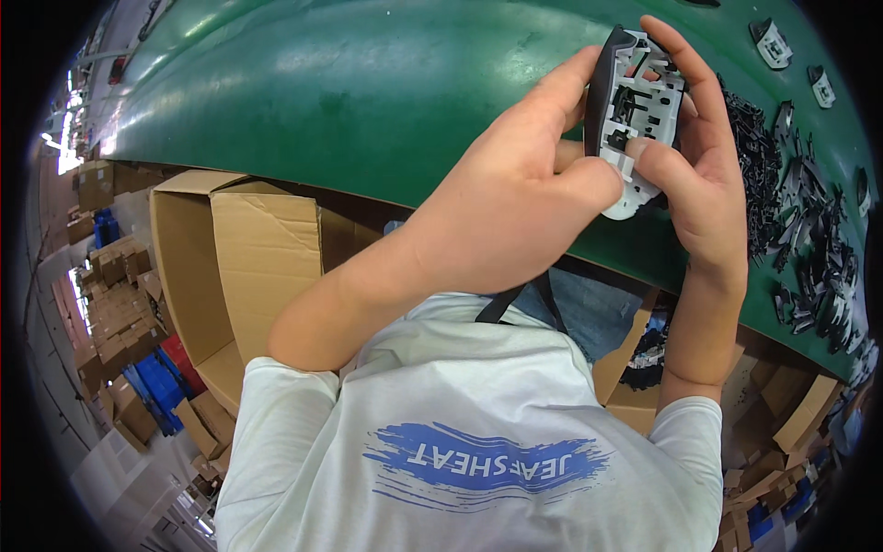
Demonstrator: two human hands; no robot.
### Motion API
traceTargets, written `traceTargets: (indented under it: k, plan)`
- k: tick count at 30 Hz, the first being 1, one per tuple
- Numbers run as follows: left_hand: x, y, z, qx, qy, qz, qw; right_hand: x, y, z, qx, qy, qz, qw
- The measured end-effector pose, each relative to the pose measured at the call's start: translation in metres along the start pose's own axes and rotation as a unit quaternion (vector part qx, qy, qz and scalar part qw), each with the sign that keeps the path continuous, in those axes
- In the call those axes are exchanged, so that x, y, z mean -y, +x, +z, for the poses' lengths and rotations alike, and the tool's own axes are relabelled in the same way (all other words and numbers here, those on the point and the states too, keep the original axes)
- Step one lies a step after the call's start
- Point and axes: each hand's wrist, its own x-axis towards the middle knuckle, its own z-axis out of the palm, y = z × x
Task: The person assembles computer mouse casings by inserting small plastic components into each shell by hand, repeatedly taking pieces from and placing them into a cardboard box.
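Both of my hands hold a palm-sized plastic housing up above the green table; it looks like a computer mouse shell. Its curved outer side is dark, and its open white inside, with ribs and small black parts, faces me. My left hand grips the dark left side, with the thumb at the lower end. Around the right side curls my right hand, its thumb pressing on the white inside near a black piece and its fingers behind and over the top edge. Some fingertips are hidden behind the housing.
A heap of small black plastic parts lies on the green table at the right, beside loose dark pieces. Two white-and-dark housings lie farther back. An open cardboard box stands below the table edge at left.
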Motion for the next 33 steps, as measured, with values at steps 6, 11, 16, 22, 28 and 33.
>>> traceTargets:
  k: [6,11,16,22,28,33]
  plan:
    - [-0.001,-0.002,0.004,-0.002,-0.057,-0.007,0.998,0.025,-0.004,0.018,-0.036,0.001,0.036,0.999]
    - [0.006,0.006,0.004,-0.016,-0.052,0.001,0.999,0.019,-0.004,0.021,-0.044,0.018,0.023,0.999]
    - [-0.009,0.015,0.008,-0.087,0.073,0.015,0.993,-0.010,-0.006,0.023,-0.065,0.082,-0.119,0.987]
    - [0.044,0.030,-0.017,-0.080,0.270,0.234,0.930,-0.006,-0.003,0.025,-0.074,-0.042,-0.144,0.986]
    - [0.055,0.036,-0.021,-0.069,0.274,0.253,0.925,0.001,-0.004,0.033,-0.085,-0.192,-0.165,0.964]
    - [0.054,0.033,-0.032,-0.039,0.266,0.214,0.939,0.003,-0.005,0.040,-0.086,-0.307,-0.182,0.930]
